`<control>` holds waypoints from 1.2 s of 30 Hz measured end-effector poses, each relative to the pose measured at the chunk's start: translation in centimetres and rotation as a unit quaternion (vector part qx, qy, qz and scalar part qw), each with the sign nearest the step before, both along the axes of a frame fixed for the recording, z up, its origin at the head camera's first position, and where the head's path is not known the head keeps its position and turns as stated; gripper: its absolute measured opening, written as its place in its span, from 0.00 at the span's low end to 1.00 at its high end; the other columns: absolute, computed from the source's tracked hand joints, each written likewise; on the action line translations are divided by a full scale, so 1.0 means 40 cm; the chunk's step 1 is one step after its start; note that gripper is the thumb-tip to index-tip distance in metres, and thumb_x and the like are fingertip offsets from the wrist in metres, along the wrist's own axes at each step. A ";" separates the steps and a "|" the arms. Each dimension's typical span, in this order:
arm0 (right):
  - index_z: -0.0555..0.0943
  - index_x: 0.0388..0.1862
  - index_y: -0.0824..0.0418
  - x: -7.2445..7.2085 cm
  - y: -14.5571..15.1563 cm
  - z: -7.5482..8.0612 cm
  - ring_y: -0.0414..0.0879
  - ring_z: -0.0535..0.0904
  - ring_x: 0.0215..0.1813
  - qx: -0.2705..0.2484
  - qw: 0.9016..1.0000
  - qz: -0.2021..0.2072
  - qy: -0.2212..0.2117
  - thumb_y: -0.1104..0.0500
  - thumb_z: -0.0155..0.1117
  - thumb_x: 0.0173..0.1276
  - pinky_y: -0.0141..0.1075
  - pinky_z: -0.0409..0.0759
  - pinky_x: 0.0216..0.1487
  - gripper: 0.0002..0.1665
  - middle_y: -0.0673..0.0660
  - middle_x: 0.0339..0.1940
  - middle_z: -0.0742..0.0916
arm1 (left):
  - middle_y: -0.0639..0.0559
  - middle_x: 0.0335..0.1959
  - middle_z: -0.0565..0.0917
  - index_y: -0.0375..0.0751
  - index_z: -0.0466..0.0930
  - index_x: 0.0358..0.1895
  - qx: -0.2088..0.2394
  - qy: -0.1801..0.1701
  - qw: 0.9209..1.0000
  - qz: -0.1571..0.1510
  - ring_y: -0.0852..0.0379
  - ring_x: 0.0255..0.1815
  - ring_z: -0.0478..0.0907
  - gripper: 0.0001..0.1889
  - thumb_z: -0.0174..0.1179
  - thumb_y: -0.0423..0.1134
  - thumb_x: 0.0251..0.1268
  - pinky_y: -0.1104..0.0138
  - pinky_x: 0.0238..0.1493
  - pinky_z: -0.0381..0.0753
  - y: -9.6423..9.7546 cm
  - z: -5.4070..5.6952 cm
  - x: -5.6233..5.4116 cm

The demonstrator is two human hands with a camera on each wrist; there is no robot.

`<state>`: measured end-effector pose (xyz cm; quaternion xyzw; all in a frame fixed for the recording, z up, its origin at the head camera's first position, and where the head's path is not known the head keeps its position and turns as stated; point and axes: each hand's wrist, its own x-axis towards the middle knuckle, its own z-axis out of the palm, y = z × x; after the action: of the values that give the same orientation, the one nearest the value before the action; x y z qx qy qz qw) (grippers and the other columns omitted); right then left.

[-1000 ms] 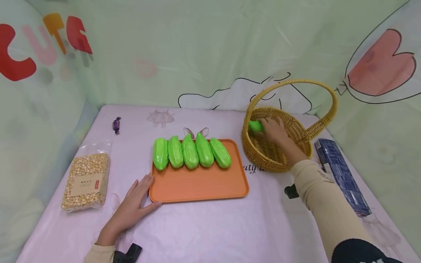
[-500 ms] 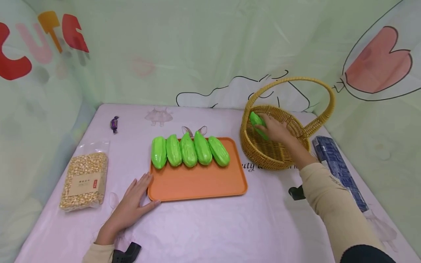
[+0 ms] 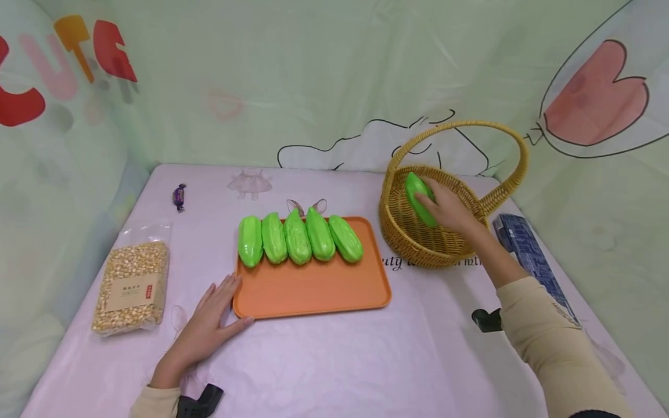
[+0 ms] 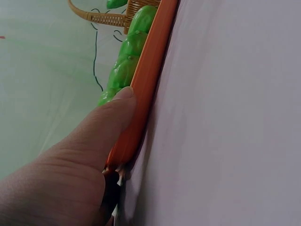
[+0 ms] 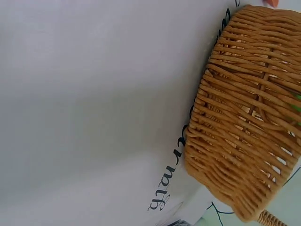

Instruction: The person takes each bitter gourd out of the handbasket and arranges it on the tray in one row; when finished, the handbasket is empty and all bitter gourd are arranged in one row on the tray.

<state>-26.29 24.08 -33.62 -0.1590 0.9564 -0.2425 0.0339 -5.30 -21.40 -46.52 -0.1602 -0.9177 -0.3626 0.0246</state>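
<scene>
My right hand (image 3: 450,204) grips a glossy green gourd-like vegetable (image 3: 420,200), tilted, at the mouth of the wicker basket (image 3: 405,235). In the right wrist view the basket's woven side (image 5: 244,108) hides most of the inside and the hand. Several similar green vegetables (image 3: 299,238) lie side by side along the back of the orange tray (image 3: 313,293). With its fingers stretched along the tray's left edge, my left hand (image 3: 201,334) touches the front left corner. Its thumb (image 4: 110,115) rests against the tray rim in the left wrist view.
A clear bag of corn kernels (image 3: 133,287) lies on the left of the table. Behind it is a purple wrapped candy (image 3: 179,197). A dark blue patterned box (image 3: 530,255) lies right of the basket, whose tall handle (image 3: 470,125) arches over it.
My right hand has lifted the green vegetable from deeper in the basket up to its opening. My left hand stays at the tray, and the view has shifted slightly.
</scene>
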 end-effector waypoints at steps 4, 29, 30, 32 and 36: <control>0.50 0.74 0.69 0.033 0.001 0.010 0.60 0.72 0.44 -0.013 1.000 -0.023 0.001 0.45 0.38 0.78 0.50 0.77 0.38 0.38 0.72 0.52 0.72 | 0.35 0.71 0.58 0.29 0.54 0.72 -0.001 -0.006 1.000 0.002 0.41 0.73 0.48 0.43 0.63 0.51 0.61 0.59 0.73 0.35 -0.001 -0.001 0.000; 0.59 0.72 0.60 0.186 -0.063 0.007 0.61 0.79 0.40 -0.119 0.992 0.006 0.041 0.51 0.44 0.78 0.47 0.81 0.34 0.28 0.74 0.49 0.79 | 0.36 0.72 0.57 0.30 0.54 0.72 -0.006 -0.008 1.000 0.001 0.43 0.74 0.47 0.43 0.62 0.52 0.62 0.60 0.73 0.34 -0.004 -0.008 -0.005; 0.59 0.72 0.60 0.188 -0.070 0.003 0.61 0.79 0.41 -0.118 0.992 0.009 0.038 0.51 0.44 0.78 0.47 0.81 0.34 0.28 0.74 0.49 0.79 | 0.36 0.72 0.57 0.30 0.54 0.72 -0.007 -0.007 1.000 0.001 0.43 0.74 0.47 0.43 0.62 0.52 0.62 0.60 0.73 0.34 -0.005 -0.009 -0.006; 0.60 0.72 0.59 0.190 -0.084 -0.004 0.59 0.79 0.41 -0.119 0.992 0.016 0.032 0.51 0.44 0.78 0.46 0.81 0.35 0.28 0.73 0.49 0.80 | 0.36 0.72 0.57 0.30 0.54 0.72 -0.009 -0.006 1.000 0.001 0.43 0.74 0.47 0.43 0.62 0.52 0.62 0.61 0.73 0.34 -0.005 -0.011 -0.006; 0.60 0.72 0.59 0.190 -0.115 -0.022 0.57 0.80 0.41 -0.109 0.994 0.025 0.016 0.48 0.45 0.77 0.44 0.81 0.35 0.29 0.70 0.46 0.81 | 0.36 0.72 0.57 0.30 0.54 0.72 -0.011 -0.005 1.000 0.000 0.43 0.74 0.47 0.44 0.62 0.52 0.61 0.60 0.73 0.34 -0.006 -0.015 -0.007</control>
<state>-18.68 19.49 -34.50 -0.1895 0.9205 -0.3417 0.0070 -5.59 -21.63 -47.11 -0.1585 -0.9218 -0.3534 0.0184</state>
